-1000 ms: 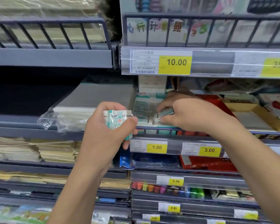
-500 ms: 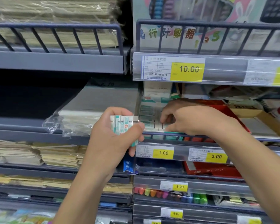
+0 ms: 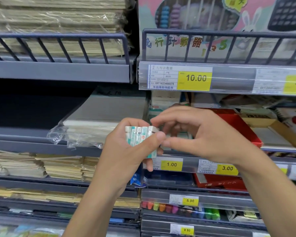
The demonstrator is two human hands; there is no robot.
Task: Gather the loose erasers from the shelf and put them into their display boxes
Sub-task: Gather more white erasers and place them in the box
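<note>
My fingers on the left hand are clamped round a stack of erasers, thumb across the front, the rest wrapped behind. The right hand is half curled just beside the stack, fingertips touching its top right corner; I cannot tell whether it carries an eraser of its own.

I judge the gathering well under way, but none of this handful is boxed yet. Just behind my hands, on the shelf above the 1.00 tag, sits the display box with green-and-white erasers in it, mostly hidden by my right hand.

Room is tight: the upper shelf rail hangs low overhead, a red box crowds the right, and a plastic-wrapped paper pack lies to the left.
</note>
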